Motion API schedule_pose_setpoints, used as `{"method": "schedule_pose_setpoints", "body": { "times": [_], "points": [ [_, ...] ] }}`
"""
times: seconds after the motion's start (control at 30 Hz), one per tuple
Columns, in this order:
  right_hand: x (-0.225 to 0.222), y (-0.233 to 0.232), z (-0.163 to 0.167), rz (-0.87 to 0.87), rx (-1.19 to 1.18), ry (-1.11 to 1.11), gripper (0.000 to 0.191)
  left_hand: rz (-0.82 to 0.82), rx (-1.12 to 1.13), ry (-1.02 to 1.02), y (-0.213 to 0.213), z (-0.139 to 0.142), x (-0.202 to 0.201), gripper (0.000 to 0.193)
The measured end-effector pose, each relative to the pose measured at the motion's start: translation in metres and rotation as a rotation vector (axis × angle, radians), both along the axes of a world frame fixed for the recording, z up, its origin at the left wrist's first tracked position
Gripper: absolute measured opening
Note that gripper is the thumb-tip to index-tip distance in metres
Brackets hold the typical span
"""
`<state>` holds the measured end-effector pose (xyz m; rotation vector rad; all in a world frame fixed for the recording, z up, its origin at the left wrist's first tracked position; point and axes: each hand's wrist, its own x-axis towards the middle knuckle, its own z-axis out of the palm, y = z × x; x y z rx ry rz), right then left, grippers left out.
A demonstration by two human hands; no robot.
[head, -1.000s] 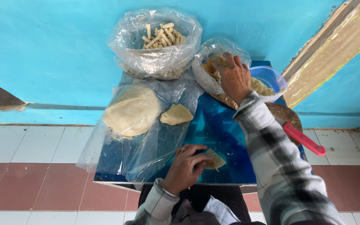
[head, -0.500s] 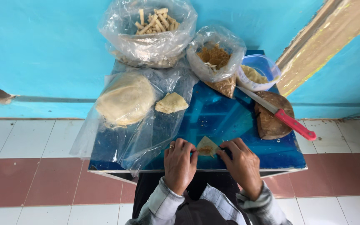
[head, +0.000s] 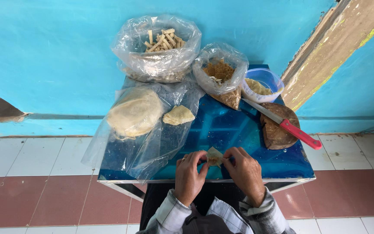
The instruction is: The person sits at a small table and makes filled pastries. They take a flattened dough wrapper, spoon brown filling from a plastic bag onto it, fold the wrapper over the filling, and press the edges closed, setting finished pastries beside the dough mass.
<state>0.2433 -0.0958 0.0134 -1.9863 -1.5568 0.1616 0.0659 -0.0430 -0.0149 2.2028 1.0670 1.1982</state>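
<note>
At table's edge, both hands (head: 217, 173) (fingers curled) pinch a filled wrapper (head: 214, 157).

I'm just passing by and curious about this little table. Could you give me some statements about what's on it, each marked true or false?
1. Both hands, left hand and right hand, hold a small filled wrapper. True.
2. The knife has a green handle. False: it is red.
3. The knife rests on a round wooden board. True.
4. The stack of thin wrappers lies on the floor. False: it lies on clear plastic on the blue table.
</note>
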Motion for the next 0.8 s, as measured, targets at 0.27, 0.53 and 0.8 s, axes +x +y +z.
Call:
{"method": "schedule_pose_setpoints", "body": {
  "times": [0.27,0.53,0.8],
  "points": [
    [-0.007,0.001,-0.007,0.012,0.102,0.226,0.024,-0.087,0.116,0.043,0.0,-0.002,-0.004,0.033],
    [-0.008,-0.01,0.004,0.232,0.177,-0.03,0.036,-0.256,0.11,0.111,0.014,-0.007,-0.011,0.023],
    [0.006,0.01,-0.004,0.477,0.208,-0.011,0.029,-0.26,0.066,0.136,0.033,-0.014,0.002,0.012]
  ]
}}
